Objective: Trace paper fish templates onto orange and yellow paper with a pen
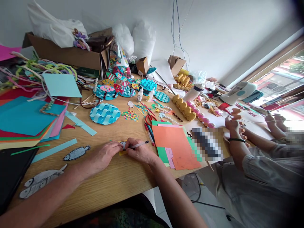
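My right hand (140, 152) grips a pen (141, 144), its upper end sticking out to the right. My left hand (108, 153) has its fingertips pressed on a small paper fish cutout (123, 143). The cutout lies over a piece of yellow paper (122, 153), and my hands partly cover both. The pen's tip is hidden behind my right fingers. Left of my hands lies a grey paper fish (76, 153) with black outlines. Further left, near the table's front, are more drawn paper fish (40, 183).
Orange paper (174, 144) and scissors (150, 119) lie to the right. A blue woven paper oval (104, 114) and confetti (130, 115) are beyond my hands. Coloured sheets (26, 114) are stacked at left. At far right, another person's hands (234, 125) work over the table.
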Demonstrator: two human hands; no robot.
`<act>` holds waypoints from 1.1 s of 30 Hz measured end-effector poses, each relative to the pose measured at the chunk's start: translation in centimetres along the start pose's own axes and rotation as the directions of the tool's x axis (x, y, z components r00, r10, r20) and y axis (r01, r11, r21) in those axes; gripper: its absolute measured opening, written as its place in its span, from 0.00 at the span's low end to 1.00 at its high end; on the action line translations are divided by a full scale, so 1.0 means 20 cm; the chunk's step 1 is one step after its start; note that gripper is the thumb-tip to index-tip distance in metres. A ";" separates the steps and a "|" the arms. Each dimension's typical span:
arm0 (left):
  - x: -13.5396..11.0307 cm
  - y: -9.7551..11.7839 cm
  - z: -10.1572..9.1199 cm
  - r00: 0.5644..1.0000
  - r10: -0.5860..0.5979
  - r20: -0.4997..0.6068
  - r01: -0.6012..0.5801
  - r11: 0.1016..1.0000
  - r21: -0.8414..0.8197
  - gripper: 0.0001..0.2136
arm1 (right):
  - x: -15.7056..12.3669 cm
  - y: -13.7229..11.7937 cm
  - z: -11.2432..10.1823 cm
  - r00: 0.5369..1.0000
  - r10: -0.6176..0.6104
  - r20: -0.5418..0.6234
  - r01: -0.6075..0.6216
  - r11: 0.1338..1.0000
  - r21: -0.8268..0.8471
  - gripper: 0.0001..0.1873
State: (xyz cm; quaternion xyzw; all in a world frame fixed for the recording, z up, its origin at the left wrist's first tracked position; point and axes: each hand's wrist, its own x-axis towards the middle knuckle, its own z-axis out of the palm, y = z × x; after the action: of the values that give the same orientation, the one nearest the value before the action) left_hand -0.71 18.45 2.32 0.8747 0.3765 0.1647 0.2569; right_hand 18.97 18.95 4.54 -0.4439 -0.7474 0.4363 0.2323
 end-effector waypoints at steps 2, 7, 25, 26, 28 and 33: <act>0.00 0.00 -0.01 1.000 0.009 0.012 -0.009 1.000 -0.021 0.23 | 0.01 0.00 0.00 1.000 0.004 0.017 -0.005 1.000 0.028 0.08; 0.00 -0.01 -0.03 0.999 0.016 0.045 -0.015 1.000 -0.026 0.20 | 0.01 0.01 -0.02 0.998 0.059 0.024 -0.062 0.992 0.107 0.08; 0.02 -0.02 -0.06 0.997 -0.016 0.078 0.013 0.999 0.038 0.20 | 0.01 0.01 0.00 1.000 0.029 0.006 -0.029 0.999 0.029 0.08; 0.01 -0.02 -0.06 0.997 -0.020 0.075 0.017 0.999 0.042 0.20 | 0.01 0.01 0.00 1.000 0.025 0.003 -0.025 0.999 0.030 0.08; 0.01 -0.03 -0.05 0.997 -0.025 0.069 0.022 0.999 0.047 0.20 | 0.02 0.01 0.01 1.000 0.028 0.000 -0.028 0.999 0.032 0.08; 0.01 -0.02 -0.05 0.997 -0.042 0.063 0.038 0.998 0.052 0.21 | 0.03 0.02 0.03 0.999 0.025 -0.021 -0.024 0.999 0.035 0.09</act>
State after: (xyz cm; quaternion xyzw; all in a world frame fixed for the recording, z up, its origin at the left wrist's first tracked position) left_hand -1.24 19.21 3.05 0.8780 0.3895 0.1217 0.2500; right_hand 18.43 19.28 3.92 -0.4536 -0.7316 0.4474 0.2427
